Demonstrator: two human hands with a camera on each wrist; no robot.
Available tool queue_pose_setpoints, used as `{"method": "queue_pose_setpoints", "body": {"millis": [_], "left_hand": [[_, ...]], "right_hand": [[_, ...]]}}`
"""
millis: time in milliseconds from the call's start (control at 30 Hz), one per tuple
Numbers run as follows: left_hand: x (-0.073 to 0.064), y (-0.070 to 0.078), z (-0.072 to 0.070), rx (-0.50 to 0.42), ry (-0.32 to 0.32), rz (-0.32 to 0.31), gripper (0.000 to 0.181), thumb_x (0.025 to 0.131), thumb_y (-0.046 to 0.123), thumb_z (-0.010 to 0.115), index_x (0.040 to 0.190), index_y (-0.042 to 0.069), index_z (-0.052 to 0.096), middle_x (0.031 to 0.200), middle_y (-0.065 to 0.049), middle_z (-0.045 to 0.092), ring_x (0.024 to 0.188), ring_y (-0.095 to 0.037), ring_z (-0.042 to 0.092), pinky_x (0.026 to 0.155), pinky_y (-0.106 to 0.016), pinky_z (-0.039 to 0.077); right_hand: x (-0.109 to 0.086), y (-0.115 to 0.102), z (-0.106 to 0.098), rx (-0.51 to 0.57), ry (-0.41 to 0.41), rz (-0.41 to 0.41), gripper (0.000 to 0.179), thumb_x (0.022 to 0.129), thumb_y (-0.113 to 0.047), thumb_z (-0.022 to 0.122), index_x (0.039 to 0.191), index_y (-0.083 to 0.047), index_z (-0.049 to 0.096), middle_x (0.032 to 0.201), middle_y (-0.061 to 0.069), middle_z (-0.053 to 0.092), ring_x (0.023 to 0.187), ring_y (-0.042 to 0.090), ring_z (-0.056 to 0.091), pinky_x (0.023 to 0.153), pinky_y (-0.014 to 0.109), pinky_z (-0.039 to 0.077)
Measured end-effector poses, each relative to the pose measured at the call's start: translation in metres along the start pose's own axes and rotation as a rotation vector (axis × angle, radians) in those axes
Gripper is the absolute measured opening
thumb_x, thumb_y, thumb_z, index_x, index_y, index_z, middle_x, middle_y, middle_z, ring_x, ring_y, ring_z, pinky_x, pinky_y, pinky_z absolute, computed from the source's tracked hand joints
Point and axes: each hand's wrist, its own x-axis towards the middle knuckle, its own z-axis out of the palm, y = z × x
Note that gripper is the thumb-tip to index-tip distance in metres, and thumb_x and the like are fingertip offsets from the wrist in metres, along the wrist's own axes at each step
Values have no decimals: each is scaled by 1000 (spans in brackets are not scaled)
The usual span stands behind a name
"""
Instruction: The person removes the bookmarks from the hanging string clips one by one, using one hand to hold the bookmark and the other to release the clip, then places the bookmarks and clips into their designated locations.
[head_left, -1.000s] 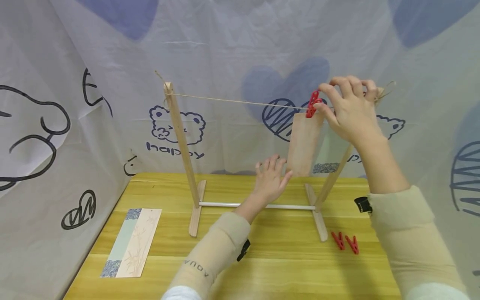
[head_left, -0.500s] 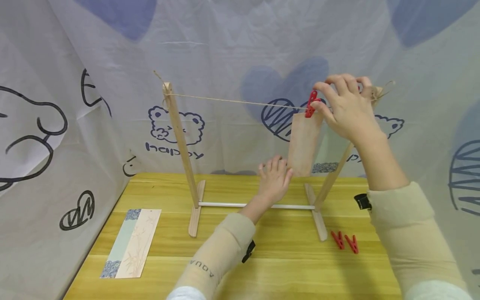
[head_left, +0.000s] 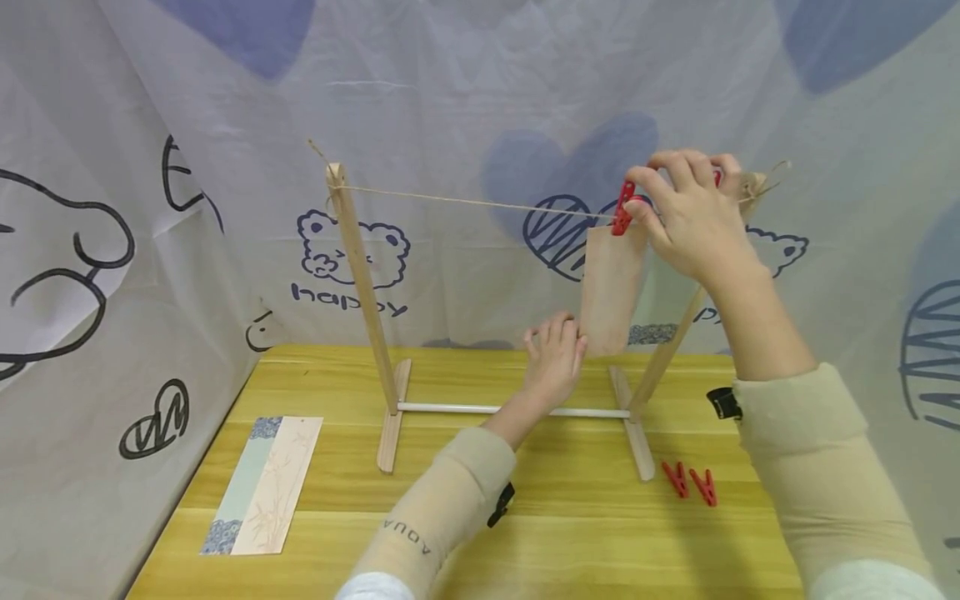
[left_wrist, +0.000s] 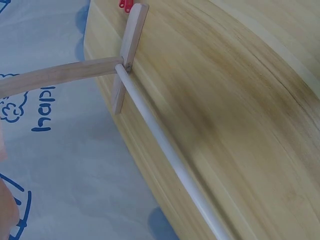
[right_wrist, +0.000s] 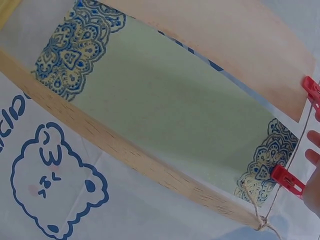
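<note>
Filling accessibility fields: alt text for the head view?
A person's right hand pinches a red clothespin at the top of a beige card hanging from twine, left hand by the card's lower-left corner. The twine spans a wooden stand on a table; a bamboo-print card and two loose red clothespins lie there.

The left hand is slightly farther right, its fingers less spread, and the hanging card's lower end has shifted slightly right.
</note>
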Motion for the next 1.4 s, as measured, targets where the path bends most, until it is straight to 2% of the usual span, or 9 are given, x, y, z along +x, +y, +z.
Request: {"method": "queue_pose_setpoints", "body": {"millis": [200, 300, 533, 867, 1400], "left_hand": [[0, 0, 2, -1, 31, 25, 22, 100, 27, 29, 104, 12, 45, 130, -5, 40, 118, -23, 37, 95, -46, 22], [-1, 0, 2, -5, 39, 31, 22, 100, 26, 29, 103, 11, 45, 129, -5, 40, 118, -23, 37, 95, -46, 22], [-1, -3, -1, -52, 54, 17, 20, 101, 23, 28, 100, 10, 44, 129, -7, 41, 117, -24, 38, 95, -47, 21], [-2, -7, -3, -35, 71, 14, 22, 101, 24, 26, 102, 11, 44, 126, -8, 41, 117, -24, 36, 95, -47, 20], [-3, -10, -5, -60, 108, 19, 19, 101, 23, 27, 99, 11, 43, 116, -8, 42, 111, -25, 37, 94, -47, 19]], "right_hand": [[0, 1, 4, 17, 88, -30, 51, 95, -50, 22, 123, -12, 43, 126, 14, 36, 119, 32, 25, 95, 52, 9], [-1, 0, 5, 29, 105, -28, 59, 93, -55, 15, 122, -12, 44, 125, 13, 37, 118, 32, 26, 95, 52, 9], [0, 0, 6, 49, 159, -46, 64, 93, -57, 11, 118, -10, 46, 124, 14, 39, 116, 32, 28, 96, 53, 9], [-1, 0, 10, 98, 265, -55, 63, 94, -56, 16, 115, -7, 50, 121, 13, 43, 115, 32, 32, 97, 51, 10], [0, -2, 15, 153, 337, -72, 55, 94, -51, 26, 111, -5, 52, 117, 15, 45, 112, 33, 33, 93, 52, 12]]}}
